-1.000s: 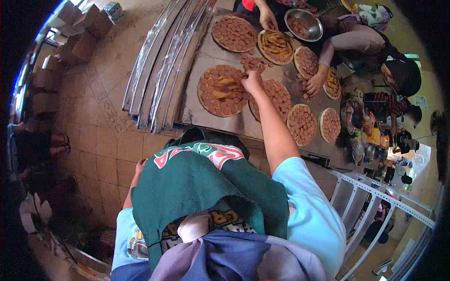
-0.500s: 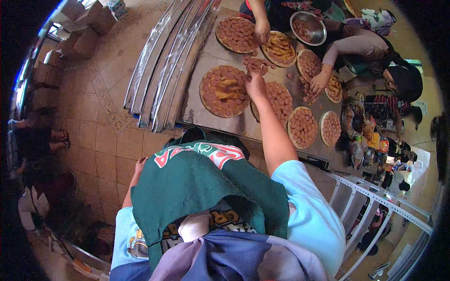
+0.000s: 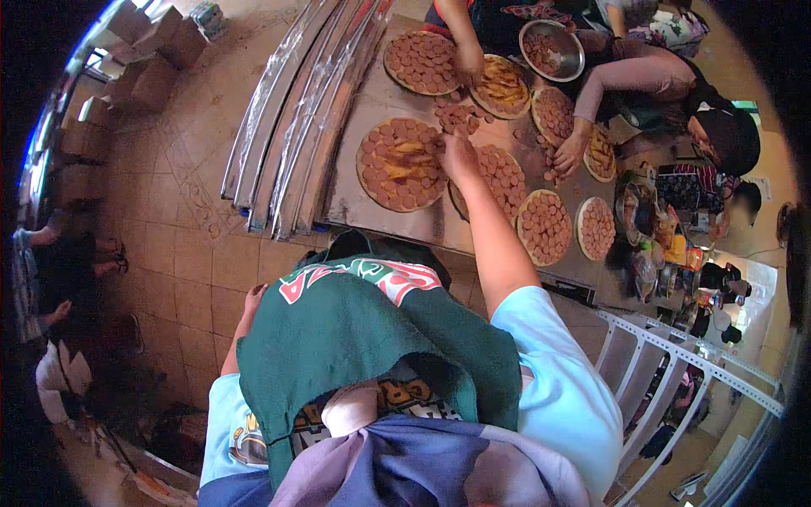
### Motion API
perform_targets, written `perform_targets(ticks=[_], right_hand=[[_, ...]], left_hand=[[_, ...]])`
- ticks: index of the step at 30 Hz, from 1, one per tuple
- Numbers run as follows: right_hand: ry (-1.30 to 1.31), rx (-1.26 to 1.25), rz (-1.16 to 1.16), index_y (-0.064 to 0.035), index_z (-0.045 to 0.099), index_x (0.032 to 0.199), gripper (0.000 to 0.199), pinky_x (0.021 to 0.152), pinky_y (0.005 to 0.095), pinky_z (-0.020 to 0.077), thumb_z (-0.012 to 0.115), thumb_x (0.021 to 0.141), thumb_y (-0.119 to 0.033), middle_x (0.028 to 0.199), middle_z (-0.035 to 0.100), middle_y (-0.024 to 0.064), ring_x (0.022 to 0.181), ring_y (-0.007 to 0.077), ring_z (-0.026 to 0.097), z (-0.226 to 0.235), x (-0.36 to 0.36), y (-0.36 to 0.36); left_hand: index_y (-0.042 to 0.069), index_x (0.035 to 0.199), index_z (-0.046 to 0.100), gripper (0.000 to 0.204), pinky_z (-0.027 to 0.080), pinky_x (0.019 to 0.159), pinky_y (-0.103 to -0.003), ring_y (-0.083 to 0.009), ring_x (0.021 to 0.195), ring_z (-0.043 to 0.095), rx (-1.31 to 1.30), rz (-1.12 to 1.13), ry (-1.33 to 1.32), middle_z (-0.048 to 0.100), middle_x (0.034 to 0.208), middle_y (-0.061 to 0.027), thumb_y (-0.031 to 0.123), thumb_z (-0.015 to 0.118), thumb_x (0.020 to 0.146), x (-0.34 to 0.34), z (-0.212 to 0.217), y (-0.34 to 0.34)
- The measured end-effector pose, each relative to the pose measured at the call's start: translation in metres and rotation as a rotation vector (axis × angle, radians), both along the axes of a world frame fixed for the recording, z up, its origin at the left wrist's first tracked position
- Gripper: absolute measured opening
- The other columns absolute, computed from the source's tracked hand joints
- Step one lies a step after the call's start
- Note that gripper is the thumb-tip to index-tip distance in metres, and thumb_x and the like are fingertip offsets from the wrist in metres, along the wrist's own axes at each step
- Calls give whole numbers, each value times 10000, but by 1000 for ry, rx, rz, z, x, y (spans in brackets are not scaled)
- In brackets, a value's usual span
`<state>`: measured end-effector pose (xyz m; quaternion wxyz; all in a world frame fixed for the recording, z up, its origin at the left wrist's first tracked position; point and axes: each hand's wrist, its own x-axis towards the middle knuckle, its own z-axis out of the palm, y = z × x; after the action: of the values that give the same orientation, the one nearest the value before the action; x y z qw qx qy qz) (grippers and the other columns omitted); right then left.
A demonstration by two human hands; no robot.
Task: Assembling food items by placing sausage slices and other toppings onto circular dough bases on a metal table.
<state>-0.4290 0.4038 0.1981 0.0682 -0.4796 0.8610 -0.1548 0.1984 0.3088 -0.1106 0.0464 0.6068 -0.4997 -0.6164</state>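
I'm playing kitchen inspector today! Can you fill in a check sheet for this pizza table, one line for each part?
Surface: long metal table, mostly covered with round pizzas.
Job's things: pizza with round meat slices and yellow strips under the right hand; a heap of loose meat slices just beyond it.
Clutter: metal bowl of slices at the far edge; jars and containers at the table's right end.
Hands: right hand stretched to the pizza's edge, grip unclear; left hand hangs by the person's side, holding nothing.
Cables: nothing seen.
Surroundings: other people's hands topping pizzas across the table; wrapped metal trays stacked left; cardboard boxes; tiled floor.
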Motion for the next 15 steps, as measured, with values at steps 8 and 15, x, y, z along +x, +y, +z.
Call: perform_targets(ticks=[8, 15], right_hand=[[12, 21, -2, -41, 610, 1054, 360, 828, 423, 459, 626, 695, -41, 1063, 575, 207, 1005, 368, 553, 4, 0, -3], [-152, -64, -104, -10, 637, 884, 235, 743, 391, 470, 672, 668, -96, 955, 602, 193, 907, 318, 587, 2, -5, -7]], left_hand=[[-46, 1093, 587, 402, 463, 833, -289, -187, 951, 599, -23, -13, -64, 645, 1036, -137, 263, 653, 844, 7, 12, 5], [-31, 1078, 605, 394, 458, 841, -300, -186, 955, 601, -81, -128, -164, 651, 1029, -122, 289, 638, 850, 0, 20, 5]])
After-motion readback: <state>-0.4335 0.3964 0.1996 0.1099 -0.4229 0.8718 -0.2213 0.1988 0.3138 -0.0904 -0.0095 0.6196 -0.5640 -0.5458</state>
